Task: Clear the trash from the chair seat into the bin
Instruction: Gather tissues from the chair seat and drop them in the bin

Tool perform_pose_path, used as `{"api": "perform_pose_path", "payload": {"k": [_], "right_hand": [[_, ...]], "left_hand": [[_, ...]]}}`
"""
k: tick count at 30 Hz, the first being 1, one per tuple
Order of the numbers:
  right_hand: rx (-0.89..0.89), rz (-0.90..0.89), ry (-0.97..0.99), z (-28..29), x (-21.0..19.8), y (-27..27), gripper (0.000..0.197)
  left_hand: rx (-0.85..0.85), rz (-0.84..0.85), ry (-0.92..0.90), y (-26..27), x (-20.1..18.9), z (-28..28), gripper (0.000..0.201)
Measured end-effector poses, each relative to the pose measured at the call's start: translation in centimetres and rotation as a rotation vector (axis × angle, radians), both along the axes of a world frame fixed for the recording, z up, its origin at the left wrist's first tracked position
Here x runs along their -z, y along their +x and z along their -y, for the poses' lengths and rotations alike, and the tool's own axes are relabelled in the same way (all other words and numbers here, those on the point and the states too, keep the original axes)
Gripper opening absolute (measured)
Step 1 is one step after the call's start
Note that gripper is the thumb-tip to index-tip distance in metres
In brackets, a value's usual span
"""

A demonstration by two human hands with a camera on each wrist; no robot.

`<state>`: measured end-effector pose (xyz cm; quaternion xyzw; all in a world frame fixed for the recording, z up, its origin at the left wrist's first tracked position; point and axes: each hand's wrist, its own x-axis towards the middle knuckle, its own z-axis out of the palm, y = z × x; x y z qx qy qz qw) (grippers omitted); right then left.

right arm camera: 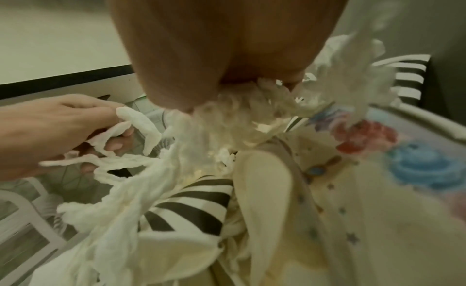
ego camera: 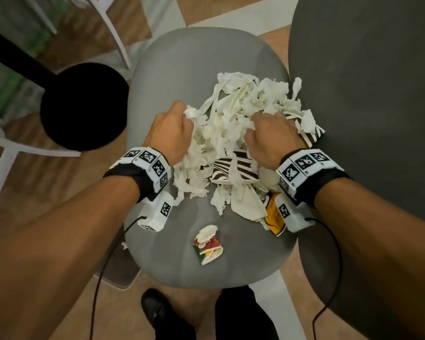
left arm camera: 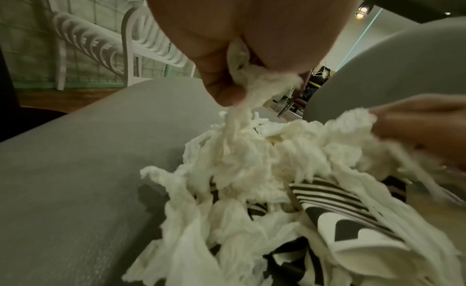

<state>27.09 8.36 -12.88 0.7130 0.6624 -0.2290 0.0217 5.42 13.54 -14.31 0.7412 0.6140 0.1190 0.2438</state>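
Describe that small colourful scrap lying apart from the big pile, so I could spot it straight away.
Start at the grey chair seat, then find the heap of white shredded tissue in its middle. Nearer the person, on bare seat, lies a crumpled wrapper. Its red, green and yellow print, and lying alone, set it apart.

Soft shredded tissue paper (ego camera: pixel 233 123) lies on the matt grey chair seat (ego camera: pixel 182 69).

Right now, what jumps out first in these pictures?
A heap of shredded white tissue with striped paper cups covers the grey chair seat. The left hand and right hand both grip into it. Apart, near the seat's front edge, lies one crumpled colourful wrapper.
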Motion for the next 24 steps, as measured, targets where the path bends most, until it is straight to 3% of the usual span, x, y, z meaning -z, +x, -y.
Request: {"api": "perform_pose_path", "payload": {"k": [3,6,9,12,16,18,21,24], "right_hand": [[0.114,-0.143,0.089,0.2,-0.6,-0.2,0.032],[0.099,-0.119,0.144,0.2,-0.8,0.0,0.043],[0.065,-0.163,0.200,0.5,-1.0,0.1,0.029],[0.142,-0.293,0.250,0.9,-1.7,0.1,0.021],[0.168,-0.387,0.257,1.6,-2.8,-0.3,0.033],[0.134,-0.371,0.267,1.6,-2.7,-0.8,0.019],[0.127,-0.321,0.238,1.9,-3.1,-2.3,0.044],[0.085,-0.340,0.249,2.2,-3.0,-3.4,0.039]], "left_hand": [[-0.003,-0.045,-0.121,0.4,0.8,1.0,0.025],[0.025,-0.202,-0.309,0.0,2.9,2.6,0.060],[-0.058,-0.146,-0.288,-0.8,3.4,3.8,0.042],[-0.095,-0.038,-0.183,-1.3,2.0,4.5,0.042],[-0.103,0.040,-0.059,-1.9,0.0,4.7,0.024],[-0.099,0.110,-0.069,-2.0,-0.6,4.9,0.019],[-0.124,0.143,-0.060,-1.9,-0.8,5.4,0.019],[-0.191,0.194,-0.031,-1.9,-1.0,6.0,0.018]]}}
